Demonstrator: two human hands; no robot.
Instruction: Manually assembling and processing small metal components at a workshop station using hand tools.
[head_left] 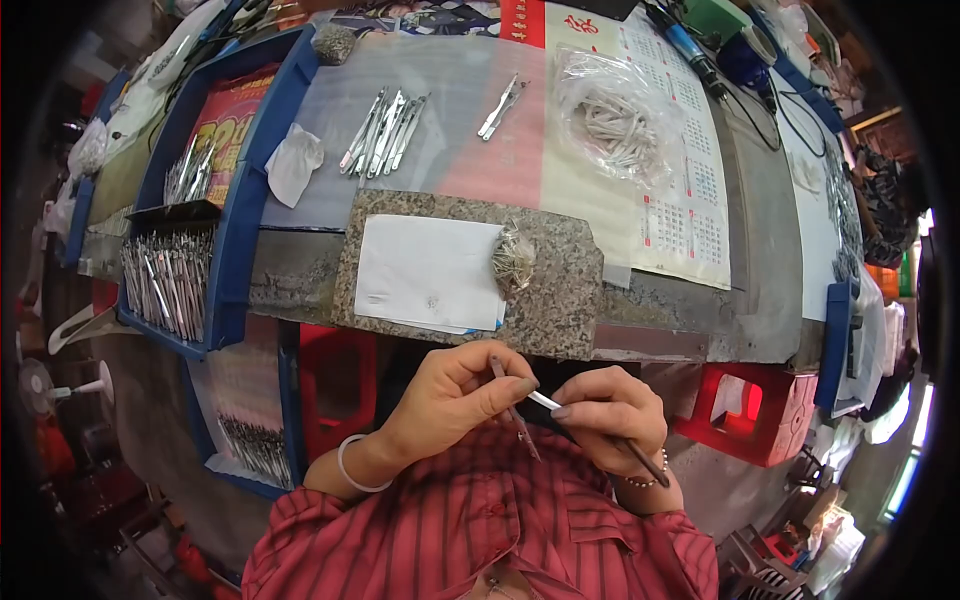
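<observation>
Just below the grey speckled stone slab (560,300), your left hand (455,400) is pinching a slim brownish metal tool (515,405), its length slanting down-right, while your right hand (610,410) is gripping a thin dark-handled, pale-tipped stick (600,430) whose tip is meeting it.

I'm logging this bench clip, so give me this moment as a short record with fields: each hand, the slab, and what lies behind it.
left hand: pinches a thin metal tool
right hand: holds a dark-handled file against that tool
granite slab: carries a white paper sheet and a steel wool wad
behind: row of metal pieces, bag of white sticks
left side: blue tray of metal tools
</observation>
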